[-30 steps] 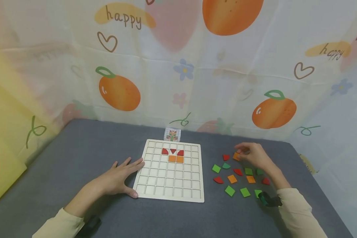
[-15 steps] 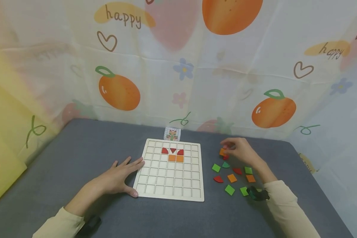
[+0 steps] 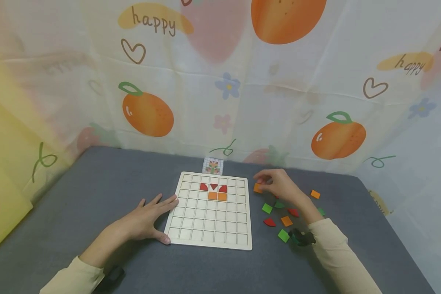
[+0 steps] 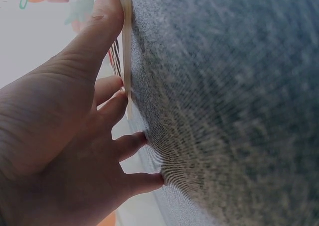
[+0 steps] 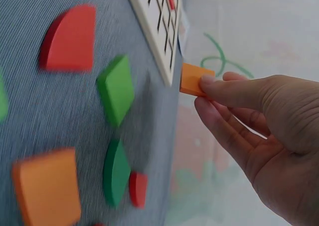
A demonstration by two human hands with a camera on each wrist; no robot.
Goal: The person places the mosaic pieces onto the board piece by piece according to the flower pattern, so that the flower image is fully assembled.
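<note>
In the head view my right hand (image 3: 279, 187) pinches an orange square tile (image 3: 257, 188) just off the right edge of a pale gridded board (image 3: 198, 224). The right wrist view has this tile between thumb and fingertips, raised above the dark table. My left hand (image 3: 147, 220) lies spread at the board's left side, thumb and a fingertip touching its edge; the left wrist view looks along that edge. On the grid, two orange squares (image 3: 217, 196) sit side by side below a red triangle (image 3: 213, 186) flanked by two red quarter-round tiles (image 3: 223, 188).
Loose tiles lie right of the board: a green square (image 3: 267, 208), a red quarter-round (image 3: 269, 222), an orange square (image 3: 286, 221) and several others, some behind the right forearm. A small pattern card (image 3: 212, 165) lies behind the board. A printed curtain (image 3: 242, 122) borders the table.
My right hand has moved left with the orange tile, from above the loose tiles to the board's right edge. Another orange tile farther right has come into view. My left hand has stayed still.
</note>
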